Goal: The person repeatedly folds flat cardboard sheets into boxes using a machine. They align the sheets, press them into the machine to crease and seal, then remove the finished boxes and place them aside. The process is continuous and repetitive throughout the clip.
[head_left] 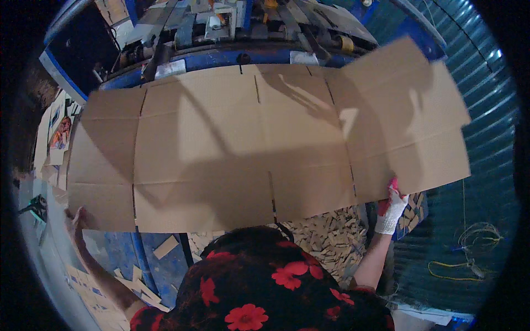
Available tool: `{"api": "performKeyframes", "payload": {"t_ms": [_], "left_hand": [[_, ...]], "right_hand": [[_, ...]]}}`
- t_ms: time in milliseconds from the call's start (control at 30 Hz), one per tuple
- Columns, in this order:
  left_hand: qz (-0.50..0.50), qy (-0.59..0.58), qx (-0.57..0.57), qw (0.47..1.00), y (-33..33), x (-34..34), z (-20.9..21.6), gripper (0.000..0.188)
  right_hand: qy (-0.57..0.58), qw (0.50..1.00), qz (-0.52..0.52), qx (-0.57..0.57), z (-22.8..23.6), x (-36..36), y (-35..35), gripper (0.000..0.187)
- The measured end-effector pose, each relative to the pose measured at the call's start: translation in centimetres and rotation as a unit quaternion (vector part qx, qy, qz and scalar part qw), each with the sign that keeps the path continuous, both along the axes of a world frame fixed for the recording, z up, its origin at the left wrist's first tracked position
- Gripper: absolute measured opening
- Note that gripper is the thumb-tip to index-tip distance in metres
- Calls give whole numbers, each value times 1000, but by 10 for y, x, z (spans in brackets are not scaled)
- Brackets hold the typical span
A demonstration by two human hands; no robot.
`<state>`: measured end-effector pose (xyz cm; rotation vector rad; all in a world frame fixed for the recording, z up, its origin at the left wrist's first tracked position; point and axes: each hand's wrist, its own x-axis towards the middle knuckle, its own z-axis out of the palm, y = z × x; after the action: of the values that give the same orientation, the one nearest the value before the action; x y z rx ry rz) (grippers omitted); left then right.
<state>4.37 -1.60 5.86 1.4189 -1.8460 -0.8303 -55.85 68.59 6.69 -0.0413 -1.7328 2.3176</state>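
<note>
A wide sheet of brown cardboard [221, 132], creased and slotted like a flattened box, stretches across in front of me. My bare left hand [78, 217] grips its near left corner, with part of the fingers hidden by the board. On the near edge at the right, my right hand [393, 205] wears a white glove with pink-red fingertips. Its thumb lies on top of the sheet and the other fingers are hidden beneath. The right end panel [411, 105] tilts up along a crease. Shadows fall over the sheet.
Beyond the sheet stands a blue-framed machine [215, 58] with rollers and belts. Many cardboard scraps [326, 237] are heaped below me. A corrugated metal wall [475, 66] runs along the right, with a coil of cord [479, 240]. Printed sheets [58, 135] lie at the left.
</note>
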Motion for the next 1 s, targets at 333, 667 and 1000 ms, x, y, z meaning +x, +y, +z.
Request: {"api": "performKeyframes", "payload": {"t_ms": [333,667,1000], "left_hand": [[-427,-146,-99,887,217,-213,23,51],[-492,-275,-294,772,241,-247,14,69],[-454,-191,-242,836,245,-245,13,63]], "right_hand": [[375,626,194,656,18,66,-113,48],[508,551,168,641,-25,45,-123,30],[481,545,172,665,-17,58,-131,31]]}}
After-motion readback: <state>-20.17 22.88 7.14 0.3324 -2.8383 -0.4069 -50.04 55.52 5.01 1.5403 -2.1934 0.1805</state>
